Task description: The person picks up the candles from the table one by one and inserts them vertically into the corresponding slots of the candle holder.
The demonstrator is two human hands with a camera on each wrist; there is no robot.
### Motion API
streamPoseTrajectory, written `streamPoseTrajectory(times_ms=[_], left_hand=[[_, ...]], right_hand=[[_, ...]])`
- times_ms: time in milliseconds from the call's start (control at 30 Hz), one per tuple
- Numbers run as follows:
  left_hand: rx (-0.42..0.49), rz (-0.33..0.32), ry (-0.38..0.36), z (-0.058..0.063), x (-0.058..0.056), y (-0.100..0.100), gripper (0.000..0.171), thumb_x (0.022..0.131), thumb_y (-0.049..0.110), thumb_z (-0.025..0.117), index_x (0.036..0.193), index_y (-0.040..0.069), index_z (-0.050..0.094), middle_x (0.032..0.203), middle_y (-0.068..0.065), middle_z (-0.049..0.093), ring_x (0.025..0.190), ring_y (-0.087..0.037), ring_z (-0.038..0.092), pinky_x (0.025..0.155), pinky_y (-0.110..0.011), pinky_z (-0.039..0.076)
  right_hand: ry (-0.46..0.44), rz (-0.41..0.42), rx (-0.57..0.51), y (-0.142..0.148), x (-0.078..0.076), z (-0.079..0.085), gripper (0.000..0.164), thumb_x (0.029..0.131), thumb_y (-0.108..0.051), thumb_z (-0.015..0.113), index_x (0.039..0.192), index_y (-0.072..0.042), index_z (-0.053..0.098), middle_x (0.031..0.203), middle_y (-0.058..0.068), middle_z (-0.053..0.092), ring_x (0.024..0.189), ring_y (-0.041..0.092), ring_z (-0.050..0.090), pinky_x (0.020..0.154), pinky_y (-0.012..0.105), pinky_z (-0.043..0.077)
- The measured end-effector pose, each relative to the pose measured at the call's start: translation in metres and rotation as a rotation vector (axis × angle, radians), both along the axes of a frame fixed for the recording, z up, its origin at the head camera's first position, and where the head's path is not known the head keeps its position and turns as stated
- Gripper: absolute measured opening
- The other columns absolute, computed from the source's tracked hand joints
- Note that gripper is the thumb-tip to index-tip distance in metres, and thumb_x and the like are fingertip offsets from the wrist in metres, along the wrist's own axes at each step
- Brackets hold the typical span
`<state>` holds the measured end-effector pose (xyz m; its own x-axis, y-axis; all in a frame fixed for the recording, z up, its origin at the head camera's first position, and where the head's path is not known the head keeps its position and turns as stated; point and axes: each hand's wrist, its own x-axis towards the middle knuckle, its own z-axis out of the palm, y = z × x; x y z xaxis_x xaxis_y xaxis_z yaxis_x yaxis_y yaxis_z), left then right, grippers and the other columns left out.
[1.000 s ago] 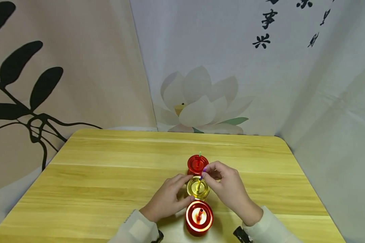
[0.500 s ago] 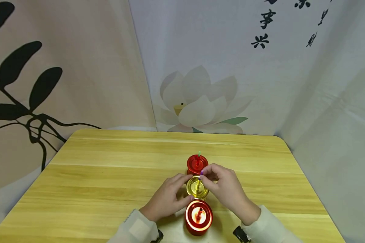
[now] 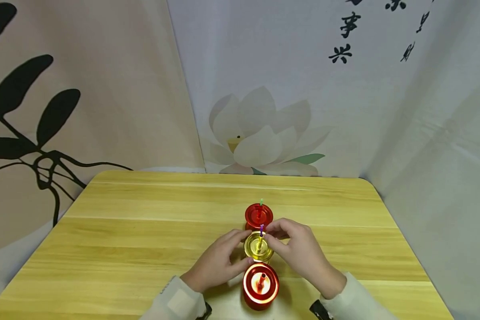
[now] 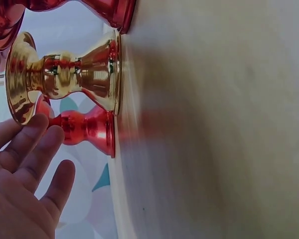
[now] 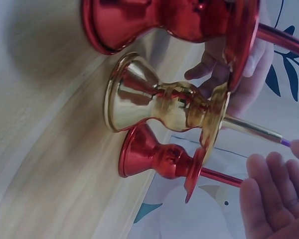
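A gold candlestick (image 3: 258, 252) stands between two red ones, the nearer red candlestick (image 3: 261, 289) and the farther red candlestick (image 3: 258, 215). In its upright tube sits a thin, twisted purple candle (image 3: 262, 230). My left hand (image 3: 220, 262) holds the gold dish's rim from the left, thumb at the near edge and index finger at the far edge. Its other fingers are loose in the left wrist view. Just right of the purple candle, my right hand (image 3: 302, 249) has thumb and index finger slightly parted, with the candle outside them. A green candle (image 3: 262, 202) tops the farther red candlestick.
The candlesticks stand close together in a line on a wooden table (image 3: 144, 213). Bare wood extends to both sides. Behind the table hangs a pale printed cloth (image 3: 264, 66) with a lotus and black characters.
The purple candle, earlier tilted between my right finger and thumb, now stands in the gold tube. The right fingers have drawn slightly to the right. My left hand keeps its place.
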<state>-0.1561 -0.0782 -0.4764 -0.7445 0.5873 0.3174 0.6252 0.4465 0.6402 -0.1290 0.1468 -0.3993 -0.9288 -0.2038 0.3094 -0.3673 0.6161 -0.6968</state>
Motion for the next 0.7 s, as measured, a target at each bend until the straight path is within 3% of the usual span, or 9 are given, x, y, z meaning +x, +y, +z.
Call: streamPoseTrajectory(times_ms=[333, 700], left_hand=[[0.004, 0.001, 0.016, 0.001, 0.008, -0.006, 0.052, 0.097, 0.042, 0.065, 0.142, 0.019, 0.052, 0.135, 0.01, 0.057, 0.126, -0.012, 0.055, 0.104, -0.041, 0.049], [-0.001, 0.007, -0.047, 0.003, 0.024, -0.013, 0.045, 0.095, 0.035, 0.07, 0.135, 0.021, 0.057, 0.134, 0.014, 0.056, 0.125, -0.008, 0.055, 0.103, -0.039, 0.05]], right_hand=[[0.007, -0.039, 0.014, 0.015, 0.005, -0.009, 0.016, 0.085, -0.006, 0.078, 0.095, -0.017, 0.074, 0.09, -0.011, 0.072, 0.085, 0.008, 0.069, 0.078, 0.032, 0.06], [0.05, -0.055, 0.007, 0.026, 0.013, -0.018, 0.018, 0.082, -0.003, 0.08, 0.089, -0.018, 0.072, 0.084, -0.015, 0.069, 0.08, 0.005, 0.067, 0.073, 0.029, 0.06]])
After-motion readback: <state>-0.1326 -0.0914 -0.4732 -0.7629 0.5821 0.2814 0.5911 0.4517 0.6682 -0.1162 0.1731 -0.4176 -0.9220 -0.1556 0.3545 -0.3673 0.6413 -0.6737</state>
